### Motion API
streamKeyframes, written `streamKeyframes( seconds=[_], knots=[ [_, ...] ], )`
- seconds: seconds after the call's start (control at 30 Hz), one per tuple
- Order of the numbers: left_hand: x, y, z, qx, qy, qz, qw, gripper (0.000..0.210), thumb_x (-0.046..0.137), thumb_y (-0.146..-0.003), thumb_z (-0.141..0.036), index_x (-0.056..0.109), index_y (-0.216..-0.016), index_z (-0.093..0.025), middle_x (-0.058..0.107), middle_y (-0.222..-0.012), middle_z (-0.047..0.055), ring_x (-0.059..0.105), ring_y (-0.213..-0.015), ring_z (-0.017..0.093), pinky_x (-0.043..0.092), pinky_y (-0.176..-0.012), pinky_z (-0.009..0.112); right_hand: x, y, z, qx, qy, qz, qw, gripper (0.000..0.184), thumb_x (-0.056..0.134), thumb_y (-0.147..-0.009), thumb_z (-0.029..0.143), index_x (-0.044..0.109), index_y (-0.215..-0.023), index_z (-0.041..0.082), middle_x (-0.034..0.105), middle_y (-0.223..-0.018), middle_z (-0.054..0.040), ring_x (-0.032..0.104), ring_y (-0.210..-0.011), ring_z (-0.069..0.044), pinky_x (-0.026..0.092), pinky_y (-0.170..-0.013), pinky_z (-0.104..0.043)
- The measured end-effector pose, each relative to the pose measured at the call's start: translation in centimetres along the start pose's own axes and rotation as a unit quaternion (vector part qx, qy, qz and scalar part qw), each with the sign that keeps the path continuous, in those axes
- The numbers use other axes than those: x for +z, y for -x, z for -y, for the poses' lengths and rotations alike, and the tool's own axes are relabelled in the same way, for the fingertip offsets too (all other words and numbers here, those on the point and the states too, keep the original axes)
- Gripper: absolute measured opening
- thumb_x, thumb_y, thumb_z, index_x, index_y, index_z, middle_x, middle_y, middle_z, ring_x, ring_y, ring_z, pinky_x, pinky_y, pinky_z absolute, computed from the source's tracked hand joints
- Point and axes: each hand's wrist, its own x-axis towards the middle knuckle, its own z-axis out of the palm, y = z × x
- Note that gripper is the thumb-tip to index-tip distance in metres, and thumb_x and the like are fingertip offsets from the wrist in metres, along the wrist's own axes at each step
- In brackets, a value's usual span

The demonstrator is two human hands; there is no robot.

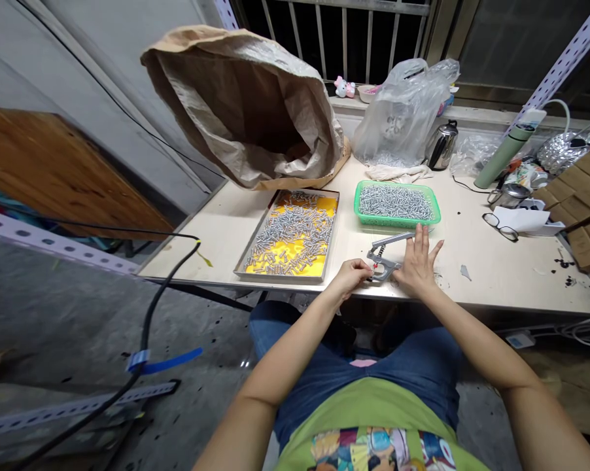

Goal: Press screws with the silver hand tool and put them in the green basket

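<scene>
A small grey metal hand press (pixel 384 267) with a long lever and a spring stands near the front edge of the table. My left hand (pixel 350 277) is at its left side, thumb and fingertips pinched together by the red part of the press; what they hold is too small to make out. On the right, my right hand (pixel 418 263) lies with fingers stretched out against the lever, the thumb spread away. Behind the press is a green plastic basket (pixel 398 222) full of small metal pins. To the left, a shallow tray (pixel 281 278) with a yellow bottom holds many similar metal parts.
A large open paper sack (pixel 246 111) leans behind the tray. Along the back are a plastic bag (pixel 398 124), a metal jug (pixel 442 145) and a green bottle (pixel 505 154). Eyeglasses (pixel 501 227) and stacked cardboard boxes (pixel 587 203) are at the right. A black cable (pixel 150 314) hangs at the left.
</scene>
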Motion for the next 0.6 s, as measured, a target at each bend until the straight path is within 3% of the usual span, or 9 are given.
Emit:
streamKeyframes(
  seconds=[0.27,0.33,0.43,0.53,0.6],
  knots=[
    [-0.1,0.5,0.0,0.001,0.023,0.012,1.000,0.026,0.075,-0.048,-0.008,0.050,-0.050,-0.014,0.051,-0.045,-0.005,0.038,-0.039,0.002,0.026,-0.042,0.016,0.3,0.2,0.2,0.010,-0.012,0.007,1.000,0.070,0.050,-0.077,0.045,0.037,-0.131,0.002,0.004,-0.157,-0.0298,-0.007,-0.146,-0.038,-0.003,-0.108,-0.069],
    [-0.1,0.5,0.1,0.002,0.026,0.018,0.999,0.026,0.076,-0.047,-0.009,0.050,-0.050,-0.014,0.050,-0.044,-0.005,0.037,-0.038,0.001,0.026,-0.042,0.016,0.3,0.2,0.2,0.009,-0.019,0.006,1.000,0.069,0.049,-0.078,0.045,0.039,-0.130,0.002,0.011,-0.155,-0.0304,0.000,-0.146,-0.039,-0.003,-0.108,-0.069],
    [-0.2,0.6,0.1,-0.003,0.027,0.023,0.999,0.025,0.074,-0.047,-0.009,0.051,-0.050,-0.014,0.051,-0.045,-0.005,0.038,-0.038,0.002,0.026,-0.042,0.017,-0.3,0.1,0.2,0.000,-0.027,-0.006,1.000,0.056,0.049,-0.080,0.042,0.048,-0.122,0.005,0.034,-0.146,-0.0281,0.019,-0.140,-0.040,0.001,-0.110,-0.067],
    [-0.3,0.7,-0.1,-0.020,0.046,0.011,0.999,0.018,0.070,-0.052,-0.010,0.054,-0.058,-0.014,0.054,-0.049,-0.003,0.044,-0.040,0.004,0.029,-0.043,0.017,-1.3,-0.4,0.0,-0.017,-0.024,0.000,1.000,0.042,0.048,-0.082,0.041,0.057,-0.109,0.010,0.057,-0.121,-0.0223,0.044,-0.119,-0.035,0.021,-0.109,-0.057],
    [-0.4,0.8,-0.2,-0.028,0.077,-0.005,0.997,0.015,0.066,-0.057,-0.013,0.055,-0.066,-0.015,0.057,-0.053,-0.002,0.048,-0.044,0.007,0.033,-0.045,0.018,-1.9,-0.8,-0.2,-0.025,-0.013,0.024,0.999,0.043,0.049,-0.081,0.041,0.058,-0.110,0.009,0.063,-0.106,-0.0196,0.052,-0.103,-0.031,0.037,-0.097,-0.045]
  ],
)
